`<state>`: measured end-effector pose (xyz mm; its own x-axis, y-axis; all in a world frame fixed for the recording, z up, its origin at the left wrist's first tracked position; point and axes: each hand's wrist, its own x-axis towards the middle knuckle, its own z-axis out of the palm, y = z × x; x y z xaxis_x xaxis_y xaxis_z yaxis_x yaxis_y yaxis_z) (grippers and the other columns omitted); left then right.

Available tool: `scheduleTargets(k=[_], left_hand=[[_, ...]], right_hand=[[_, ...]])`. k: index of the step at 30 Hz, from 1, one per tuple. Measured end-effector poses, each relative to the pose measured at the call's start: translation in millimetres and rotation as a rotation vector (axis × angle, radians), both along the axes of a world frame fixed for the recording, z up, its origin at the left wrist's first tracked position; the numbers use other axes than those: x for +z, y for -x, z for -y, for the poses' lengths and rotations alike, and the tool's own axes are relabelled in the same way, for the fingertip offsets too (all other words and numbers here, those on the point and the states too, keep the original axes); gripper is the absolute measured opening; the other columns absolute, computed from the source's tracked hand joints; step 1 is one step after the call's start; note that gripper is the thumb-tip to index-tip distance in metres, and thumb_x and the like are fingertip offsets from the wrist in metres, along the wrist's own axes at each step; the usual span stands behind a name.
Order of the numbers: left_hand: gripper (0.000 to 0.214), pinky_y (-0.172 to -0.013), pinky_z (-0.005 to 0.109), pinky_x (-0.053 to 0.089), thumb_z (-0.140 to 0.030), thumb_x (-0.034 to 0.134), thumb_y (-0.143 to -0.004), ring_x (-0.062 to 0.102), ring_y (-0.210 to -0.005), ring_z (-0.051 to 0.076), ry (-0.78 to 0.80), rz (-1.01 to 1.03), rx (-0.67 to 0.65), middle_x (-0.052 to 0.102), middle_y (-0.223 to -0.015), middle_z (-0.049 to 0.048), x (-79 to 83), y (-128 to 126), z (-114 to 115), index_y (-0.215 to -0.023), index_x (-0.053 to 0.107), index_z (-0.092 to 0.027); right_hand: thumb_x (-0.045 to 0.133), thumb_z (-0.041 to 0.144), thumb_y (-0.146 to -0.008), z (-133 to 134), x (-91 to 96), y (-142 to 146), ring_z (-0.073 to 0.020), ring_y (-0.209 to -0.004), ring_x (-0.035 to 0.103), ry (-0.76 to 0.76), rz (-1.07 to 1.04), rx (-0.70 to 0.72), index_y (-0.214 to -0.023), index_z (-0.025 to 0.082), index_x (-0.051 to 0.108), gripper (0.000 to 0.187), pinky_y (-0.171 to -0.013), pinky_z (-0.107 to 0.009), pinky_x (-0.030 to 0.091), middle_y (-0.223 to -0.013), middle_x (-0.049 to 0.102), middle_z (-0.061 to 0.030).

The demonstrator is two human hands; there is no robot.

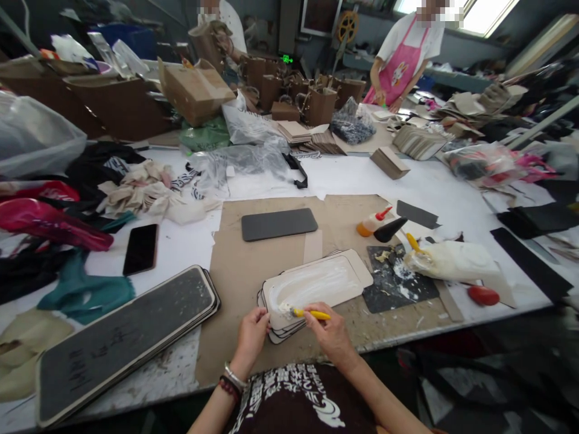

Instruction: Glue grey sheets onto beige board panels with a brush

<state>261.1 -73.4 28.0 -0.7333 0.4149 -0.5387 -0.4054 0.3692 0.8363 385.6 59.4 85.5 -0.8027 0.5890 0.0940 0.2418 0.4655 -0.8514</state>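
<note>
Left hand point(250, 340) at the near end of a stack of card panels point(312, 289), its fingers point(262, 314) pinched closed on the stack's edge. Right hand point(330, 333) just beside it, fingers point(314, 308) wrapped tightly around a yellow-handled spatula point(324, 315), the blade down on the top panel near the left hand. Stack lying flat on a brown cardboard sheet point(253, 283), close to the sheet's near edge and the front edge of the white surface point(434, 193).

Top panel about 3/4 covered in streaky white paste, with a bare margin along its border and a patch at the far right end (lower panels hidden, so no telling whether any paste lies on them). Dark gray panel point(279, 224) on the sheet, its face showing no white. Long stack of dark panels point(126, 343) at the left, likewise showing no paste, only faint marks.

Open cardboard between the pasted stack and the dark gray panel, with a narrower strip toward the long stack. To the right, less room: glue bottle point(371, 222) with a red nozzle, paste-smeared dark board point(398, 283), and white plastic bag of paste point(452, 262), all within close reach of the right hand. Beyond, farther up the surface, a co-worker in a pink apron point(400, 63) and a row of brown bags point(321, 105).
</note>
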Motion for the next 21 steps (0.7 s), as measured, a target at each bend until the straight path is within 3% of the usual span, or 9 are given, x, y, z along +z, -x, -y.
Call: scheduleTargets(k=[5,8,10,14,18,21], left_hand=[[0.032,-0.048,0.028,0.041,-0.046,0.056,-0.051,0.051,-0.049,0.015,0.014,-0.004,-0.02,0.056,-0.051,0.0,-1.2,0.8,2.0,-0.062,0.057,-0.016],[0.034,-0.047,0.028,0.04,-0.049,0.057,-0.051,0.051,-0.048,0.016,0.017,-0.006,-0.032,0.054,-0.05,-0.0002,-1.1,0.6,3.0,-0.061,0.056,-0.017],[0.035,-0.046,0.028,0.04,-0.05,0.057,-0.051,0.052,-0.047,0.016,0.018,-0.008,-0.043,0.054,-0.049,-0.0001,-0.9,0.6,4.1,-0.06,0.055,-0.017],[0.035,-0.046,0.028,0.041,-0.05,0.057,-0.051,0.052,-0.047,0.016,0.031,-0.015,-0.055,0.055,-0.049,0.0004,-0.7,0.7,6.4,-0.061,0.055,-0.017],[0.034,-0.047,0.028,0.041,-0.049,0.057,-0.052,0.053,-0.048,0.017,0.035,-0.02,-0.053,0.054,-0.048,0.0002,-0.7,-0.9,7.0,-0.061,0.056,-0.017],[0.032,-0.046,0.028,0.041,-0.047,0.056,-0.053,0.053,-0.048,0.017,0.032,-0.022,-0.042,0.055,-0.049,0.0001,-0.6,-2.7,6.5,-0.062,0.056,-0.017]], right_hand=[[0.049,0.041,-0.083,-57.0,-5.5,-41.0,-0.0193,-0.075,0.06,-0.248,0.024,-0.324,-0.082,0.018,0.063,0.027,-0.071,-0.033,0.05,-0.079,0.064,-0.0076],[0.05,0.046,-0.081,-68.4,-1.9,-51.0,-0.0201,-0.073,0.06,-0.322,0.037,-0.435,-0.079,0.017,0.063,0.031,-0.072,-0.035,0.05,-0.076,0.064,-0.0077],[0.05,0.045,-0.083,-57.4,-1.3,-48.5,-0.0186,-0.069,0.061,-0.233,0.042,-0.409,-0.081,0.018,0.062,0.03,-0.07,-0.033,0.051,-0.076,0.064,-0.007],[0.051,0.045,-0.082,-34.2,-7.9,-42.9,-0.0164,-0.057,0.061,0.107,0.043,-0.308,-0.083,0.017,0.061,0.03,-0.057,-0.029,0.053,-0.074,0.063,-0.0058],[0.056,0.051,-0.077,-44.6,-7.8,-51.7,-0.0182,-0.058,0.062,0.053,0.044,-0.473,-0.081,0.016,0.06,0.035,-0.058,-0.031,0.053,-0.074,0.063,-0.0067],[0.056,0.05,-0.077,-38.2,-3.5,-46.1,-0.0181,-0.059,0.062,0.077,0.038,-0.48,-0.082,0.017,0.06,0.034,-0.059,-0.031,0.054,-0.074,0.063,-0.0064]])
